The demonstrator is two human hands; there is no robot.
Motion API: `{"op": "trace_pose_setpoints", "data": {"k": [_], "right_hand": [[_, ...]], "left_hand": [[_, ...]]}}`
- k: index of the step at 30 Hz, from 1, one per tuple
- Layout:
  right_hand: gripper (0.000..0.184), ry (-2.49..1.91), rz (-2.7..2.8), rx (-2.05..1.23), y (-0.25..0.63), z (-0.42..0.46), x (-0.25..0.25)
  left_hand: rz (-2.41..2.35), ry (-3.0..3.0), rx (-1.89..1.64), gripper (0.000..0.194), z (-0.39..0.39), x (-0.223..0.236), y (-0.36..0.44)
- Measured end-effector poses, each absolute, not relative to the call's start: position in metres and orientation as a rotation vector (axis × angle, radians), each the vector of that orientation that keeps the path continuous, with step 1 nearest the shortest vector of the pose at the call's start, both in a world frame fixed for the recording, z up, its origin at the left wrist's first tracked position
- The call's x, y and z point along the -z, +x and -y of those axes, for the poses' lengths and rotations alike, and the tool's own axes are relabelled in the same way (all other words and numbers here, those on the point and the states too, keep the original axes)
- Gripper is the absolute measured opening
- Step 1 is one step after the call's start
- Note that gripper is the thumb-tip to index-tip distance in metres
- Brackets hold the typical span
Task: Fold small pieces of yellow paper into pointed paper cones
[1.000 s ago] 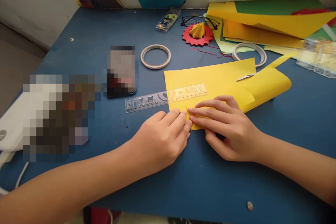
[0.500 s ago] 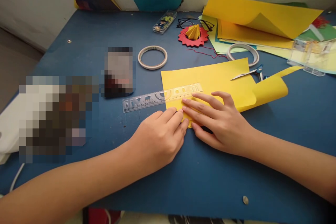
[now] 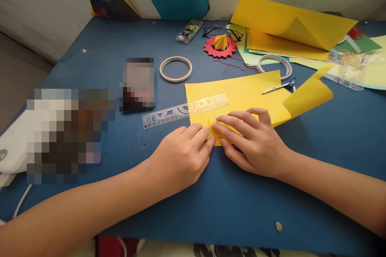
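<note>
My left hand (image 3: 188, 148) is closed, its fingertips pinching the left edge of a small folded yellow paper piece (image 3: 215, 131). My right hand (image 3: 253, 140) has its fingers spread and bent a little, the tips touching the piece's right side. A narrow flap stands up from the piece between both hands. Behind it lies a larger yellow paper sheet (image 3: 238, 84), its right end curled up. A clear plastic ruler (image 3: 185, 110) lies across the sheet's left edge, and scissors (image 3: 279, 86) with blue handles rest on its right part. The fingers hide part of the folded piece.
On the blue table (image 3: 169, 217) are two tape rolls (image 3: 163, 71), a red and yellow paper ornament (image 3: 221, 45), eyeglasses (image 3: 223, 31) and a small clear box (image 3: 189, 31). Coloured paper (image 3: 289, 24) is piled at the back right. Blurred-out items lie at left.
The fingers of my right hand have lifted and drawn back slightly to the right, and a flap of the folded piece now shows upright. My left hand keeps its pinch.
</note>
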State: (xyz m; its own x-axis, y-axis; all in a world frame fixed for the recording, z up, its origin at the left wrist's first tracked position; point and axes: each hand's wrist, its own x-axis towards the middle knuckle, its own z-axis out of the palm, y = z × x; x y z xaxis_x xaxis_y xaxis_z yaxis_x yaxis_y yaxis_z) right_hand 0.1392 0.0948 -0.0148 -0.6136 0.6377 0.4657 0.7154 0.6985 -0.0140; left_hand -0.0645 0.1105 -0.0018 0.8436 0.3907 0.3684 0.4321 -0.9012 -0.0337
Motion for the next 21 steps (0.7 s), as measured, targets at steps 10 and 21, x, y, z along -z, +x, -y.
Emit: {"op": "trace_pose_setpoints", "data": {"k": [10, 21], "right_hand": [[0.038, -1.229, 2.626, 0.12, 0.1353, -0.0951, 0.0145], [0.028, -1.103, 2.526, 0.195, 0.1368, -0.0961, 0.0165]], "left_hand": [[0.672, -2.892, 0.554, 0.019, -0.1095, 0.0024, -0.0659], [0.664, -2.87, 0.567, 0.02, -0.1074, 0.0026, -0.0652]]}}
